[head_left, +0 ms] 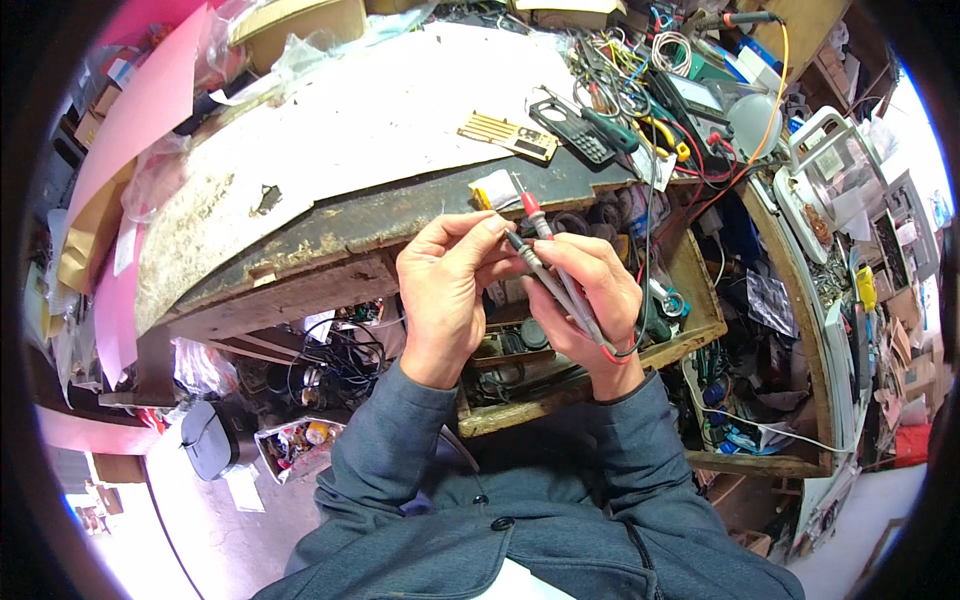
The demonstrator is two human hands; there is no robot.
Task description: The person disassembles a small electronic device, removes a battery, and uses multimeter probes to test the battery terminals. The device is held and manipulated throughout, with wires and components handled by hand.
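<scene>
Both forearms, in dark blue-grey sleeves [380, 435], rose from the lower edge, and the two bare hands met just in front of the dark, worn wooden worktop [370, 215], above an open wooden drawer [708, 338]. The right hand [597, 300] was turned inward with its fingers curled, its grip pinching two slim test probes side by side: a grey one with a red collar [537, 212] and bare metal tip, pointing up and away, and a grey one with a black end [560, 288], slanting toward the other hand. The left hand [443, 285] stood thumb side up, its grip closed, thumb and forefinger tips pressed together at that black end.

Whether something tiny sat between those fingertips could not be told. The left hand's lower fingers were partly hidden, and the palm covered much of the probes' lower lengths. A thin black lead [647, 240] became lost among cluttered tools, and the hands hid part of the drawer's jumbled contents.
</scene>
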